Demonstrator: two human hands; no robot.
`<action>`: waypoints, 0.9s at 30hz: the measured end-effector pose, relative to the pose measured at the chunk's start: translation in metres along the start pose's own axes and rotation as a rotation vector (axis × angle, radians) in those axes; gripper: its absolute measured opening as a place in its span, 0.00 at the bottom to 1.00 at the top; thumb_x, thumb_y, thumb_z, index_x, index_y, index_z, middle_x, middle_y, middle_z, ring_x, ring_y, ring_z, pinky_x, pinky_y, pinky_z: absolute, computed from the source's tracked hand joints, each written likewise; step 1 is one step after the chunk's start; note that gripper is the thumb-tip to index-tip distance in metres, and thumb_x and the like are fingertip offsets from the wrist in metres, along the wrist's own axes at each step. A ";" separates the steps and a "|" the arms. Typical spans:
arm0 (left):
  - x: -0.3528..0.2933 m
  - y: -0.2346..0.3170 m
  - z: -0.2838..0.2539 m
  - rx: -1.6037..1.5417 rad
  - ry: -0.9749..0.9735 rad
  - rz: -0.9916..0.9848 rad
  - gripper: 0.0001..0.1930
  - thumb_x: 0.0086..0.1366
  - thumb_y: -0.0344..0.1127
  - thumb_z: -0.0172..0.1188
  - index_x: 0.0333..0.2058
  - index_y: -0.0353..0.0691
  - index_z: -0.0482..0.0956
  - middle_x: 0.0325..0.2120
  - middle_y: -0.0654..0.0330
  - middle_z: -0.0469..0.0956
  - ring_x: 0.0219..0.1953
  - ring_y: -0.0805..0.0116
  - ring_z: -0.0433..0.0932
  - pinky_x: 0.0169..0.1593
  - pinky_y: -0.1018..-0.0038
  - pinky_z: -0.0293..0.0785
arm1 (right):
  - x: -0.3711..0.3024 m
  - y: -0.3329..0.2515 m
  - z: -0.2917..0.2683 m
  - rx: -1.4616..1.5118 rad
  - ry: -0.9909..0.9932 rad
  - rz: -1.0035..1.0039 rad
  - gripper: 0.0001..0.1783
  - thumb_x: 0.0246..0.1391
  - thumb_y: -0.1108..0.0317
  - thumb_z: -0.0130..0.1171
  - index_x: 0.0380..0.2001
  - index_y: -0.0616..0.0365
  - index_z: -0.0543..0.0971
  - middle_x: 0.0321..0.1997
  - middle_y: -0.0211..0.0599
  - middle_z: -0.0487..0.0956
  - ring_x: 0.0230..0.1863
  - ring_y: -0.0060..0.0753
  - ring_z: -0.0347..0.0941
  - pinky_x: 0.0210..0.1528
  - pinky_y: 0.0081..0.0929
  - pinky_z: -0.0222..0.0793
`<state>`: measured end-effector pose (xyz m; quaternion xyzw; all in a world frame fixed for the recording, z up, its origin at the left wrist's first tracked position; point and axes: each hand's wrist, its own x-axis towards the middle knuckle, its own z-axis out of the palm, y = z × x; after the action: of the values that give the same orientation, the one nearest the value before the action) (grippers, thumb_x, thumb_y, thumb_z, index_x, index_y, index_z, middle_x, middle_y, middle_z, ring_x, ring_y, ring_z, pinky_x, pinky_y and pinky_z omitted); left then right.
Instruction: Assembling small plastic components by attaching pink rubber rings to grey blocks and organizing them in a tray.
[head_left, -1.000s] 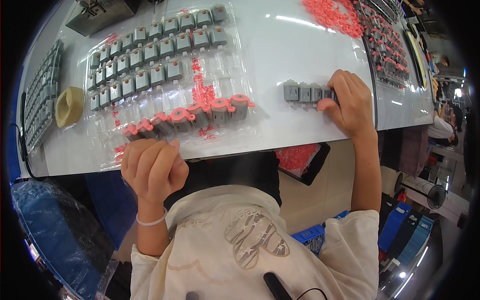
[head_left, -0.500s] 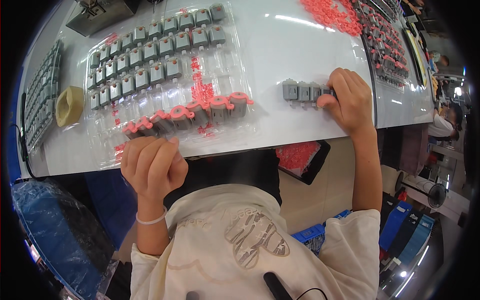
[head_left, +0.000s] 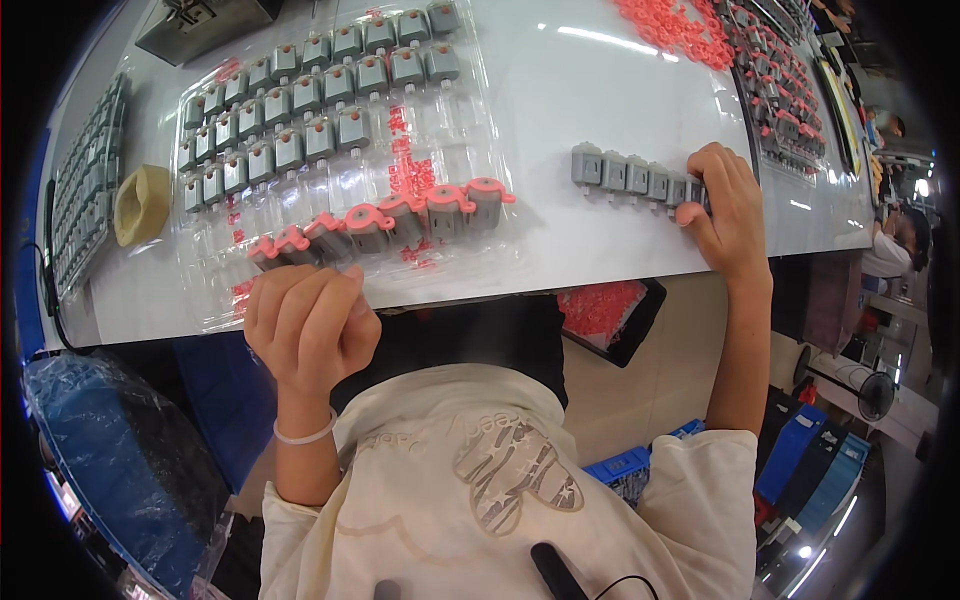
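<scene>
A row of small grey motors [head_left: 637, 176] stands side by side on the white table at the right. My right hand [head_left: 727, 210] is closed at the row's right end, thumb in front and fingers behind the end motor. On the left lies a clear plastic blister tray [head_left: 450, 150] with several rows of grey motors [head_left: 305, 95]. Along its near side leans a row of grey motors with pink ring caps [head_left: 368, 225]. My left hand [head_left: 312, 325] is curled closed just before the left end of that row; whatever its fingers hold is hidden.
A yellowish tape roll [head_left: 142, 205] sits left of the tray, near another loaded tray [head_left: 85, 190]. A metal box [head_left: 205, 28] stands at the back left. Loose pink rings [head_left: 675, 28] are heaped at the back right, beside more capped motors [head_left: 780, 95]. Below the table edge is a black bin [head_left: 640, 325].
My right hand has slid right along the row of grey motors, uncovering more of them. My left hand keeps nearly the same place and stays curled. The view has shifted slightly.
</scene>
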<state>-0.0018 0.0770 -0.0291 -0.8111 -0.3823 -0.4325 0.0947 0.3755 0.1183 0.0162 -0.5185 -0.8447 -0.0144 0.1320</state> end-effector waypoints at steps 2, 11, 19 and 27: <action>0.002 0.001 0.001 0.003 0.011 0.001 0.10 0.51 0.26 0.56 0.35 0.39 0.75 0.25 0.61 0.73 0.25 0.63 0.73 0.27 0.72 0.69 | 0.001 0.001 0.001 0.005 0.010 -0.032 0.33 0.53 0.36 0.42 0.31 0.62 0.67 0.30 0.44 0.67 0.32 0.47 0.63 0.35 0.35 0.59; 0.001 0.000 0.001 0.001 0.015 0.010 0.09 0.51 0.26 0.56 0.34 0.39 0.75 0.25 0.61 0.73 0.25 0.63 0.73 0.27 0.72 0.69 | 0.003 0.004 0.000 -0.019 0.033 -0.138 0.31 0.52 0.40 0.46 0.28 0.64 0.69 0.26 0.43 0.67 0.26 0.47 0.64 0.28 0.37 0.59; 0.001 0.001 0.002 -0.001 0.016 0.008 0.09 0.51 0.26 0.56 0.34 0.39 0.75 0.25 0.61 0.73 0.25 0.63 0.73 0.27 0.72 0.69 | 0.005 0.002 0.002 -0.025 0.122 -0.152 0.31 0.55 0.40 0.45 0.19 0.62 0.64 0.19 0.41 0.63 0.21 0.44 0.61 0.24 0.34 0.55; 0.001 0.000 0.003 0.010 0.009 0.008 0.10 0.51 0.26 0.56 0.34 0.39 0.75 0.25 0.61 0.74 0.25 0.63 0.73 0.27 0.72 0.69 | 0.006 -0.007 0.001 -0.116 0.117 -0.225 0.32 0.50 0.38 0.48 0.32 0.62 0.69 0.33 0.43 0.70 0.32 0.47 0.68 0.34 0.35 0.63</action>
<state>0.0000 0.0786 -0.0302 -0.8101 -0.3809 -0.4338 0.1023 0.3669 0.1206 0.0178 -0.4257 -0.8861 -0.1080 0.1483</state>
